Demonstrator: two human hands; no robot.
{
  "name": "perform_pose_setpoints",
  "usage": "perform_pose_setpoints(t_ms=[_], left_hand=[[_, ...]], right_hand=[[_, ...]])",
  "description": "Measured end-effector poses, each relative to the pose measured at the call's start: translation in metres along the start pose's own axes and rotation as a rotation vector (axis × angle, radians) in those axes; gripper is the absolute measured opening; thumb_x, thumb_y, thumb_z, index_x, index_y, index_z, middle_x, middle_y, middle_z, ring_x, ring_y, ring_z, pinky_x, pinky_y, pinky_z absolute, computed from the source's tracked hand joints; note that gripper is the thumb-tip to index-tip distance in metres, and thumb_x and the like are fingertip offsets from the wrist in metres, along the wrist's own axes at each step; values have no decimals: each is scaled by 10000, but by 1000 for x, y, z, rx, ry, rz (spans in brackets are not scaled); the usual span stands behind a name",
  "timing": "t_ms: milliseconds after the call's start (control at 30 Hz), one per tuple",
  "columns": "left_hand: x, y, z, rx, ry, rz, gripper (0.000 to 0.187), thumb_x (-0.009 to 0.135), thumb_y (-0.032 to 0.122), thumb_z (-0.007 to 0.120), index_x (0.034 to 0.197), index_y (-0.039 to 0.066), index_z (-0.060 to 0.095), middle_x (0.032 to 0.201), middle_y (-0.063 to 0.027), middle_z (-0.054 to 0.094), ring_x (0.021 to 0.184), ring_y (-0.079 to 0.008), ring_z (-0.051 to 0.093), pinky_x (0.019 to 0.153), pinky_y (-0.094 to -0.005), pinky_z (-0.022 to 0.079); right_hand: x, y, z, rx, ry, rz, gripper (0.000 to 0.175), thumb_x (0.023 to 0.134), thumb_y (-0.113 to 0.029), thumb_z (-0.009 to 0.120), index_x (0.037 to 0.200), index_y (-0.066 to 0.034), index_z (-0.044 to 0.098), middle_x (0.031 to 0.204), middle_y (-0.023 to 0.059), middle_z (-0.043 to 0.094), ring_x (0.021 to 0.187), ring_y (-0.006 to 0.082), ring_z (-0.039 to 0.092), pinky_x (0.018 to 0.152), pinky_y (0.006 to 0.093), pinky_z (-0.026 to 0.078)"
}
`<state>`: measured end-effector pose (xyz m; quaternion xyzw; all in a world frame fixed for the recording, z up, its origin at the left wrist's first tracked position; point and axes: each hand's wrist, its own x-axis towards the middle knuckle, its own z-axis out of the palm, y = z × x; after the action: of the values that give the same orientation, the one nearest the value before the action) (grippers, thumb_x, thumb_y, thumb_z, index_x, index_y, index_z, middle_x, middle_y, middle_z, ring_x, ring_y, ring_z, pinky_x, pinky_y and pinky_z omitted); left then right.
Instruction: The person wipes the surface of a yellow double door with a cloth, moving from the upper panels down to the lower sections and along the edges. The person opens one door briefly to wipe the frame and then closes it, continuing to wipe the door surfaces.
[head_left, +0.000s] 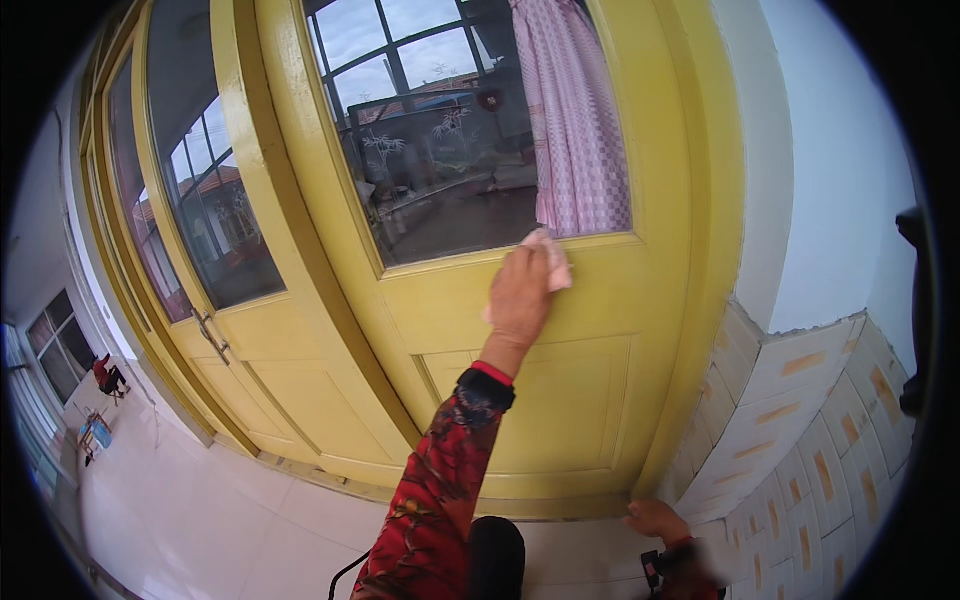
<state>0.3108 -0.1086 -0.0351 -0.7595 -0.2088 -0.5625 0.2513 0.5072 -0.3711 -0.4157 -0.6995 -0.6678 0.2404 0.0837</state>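
My left hand (521, 289) is shut on a pink cloth (553, 262) and presses it to the lower ledge of a glass pane in a yellow panelled door (525, 401). Part of the cloth sticks out past the fingers on the right. Behind the glass (442, 172) hangs a pink checked curtain (574, 135), just above this hand. Down at the right, my right hand (655, 519) is near the foot of the door frame, beside the tiled wall base. Its fingers look curled, but whether they hold anything cannot be told.
A second yellow door with a metal handle (210, 337) is at the left. Tiles cover the wall base (795, 405) on the right. Pale floor tiles (195, 510) run along the doors. Far left, a seated person (110, 375) is near a small stand with a blue item (97, 433).
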Motion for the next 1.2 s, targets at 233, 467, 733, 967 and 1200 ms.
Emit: perform_pose_setpoints(t_ms=[233,467,733,967,1200], left_hand=[[-40,-114,-65,213,73,-270,455,789,139,682,1220,93,543,1002,-119,537,888,-331,589,694,-410,509],[-50,-156,-89,271,41,-483,363,818,167,674,1152,83,558,1028,-135,533,935,-369,580,745,-445,502],[-19,-76,-49,103,70,-373,362,819,190,683,1150,96,573,1006,-130,538,910,-376,588,736,-439,502],[18,35,24,-63,65,-146,397,795,211,702,1136,63,564,977,-119,546,858,-336,615,651,-429,521],[44,111,73,-178,15,-68,349,802,177,666,1117,72,559,967,-111,537,852,-314,597,642,-419,507]], right_hand=[[3,8,10,22,-17,36,496,816,-464,585,1040,-27,659,1022,222,671,980,400,627,836,470,500],[1,7,17,74,-3,47,487,828,-439,588,1090,-32,640,1045,214,671,996,396,626,848,464,497],[2,4,29,65,32,-3,454,856,-404,563,1098,-24,622,1038,227,666,1008,412,621,848,494,494],[-6,-11,14,136,33,37,435,862,-377,551,1106,-24,629,1087,234,652,1029,412,614,880,487,484],[-13,-11,7,105,64,44,441,861,-398,561,1108,-40,631,1070,232,656,1030,406,611,882,484,484]])
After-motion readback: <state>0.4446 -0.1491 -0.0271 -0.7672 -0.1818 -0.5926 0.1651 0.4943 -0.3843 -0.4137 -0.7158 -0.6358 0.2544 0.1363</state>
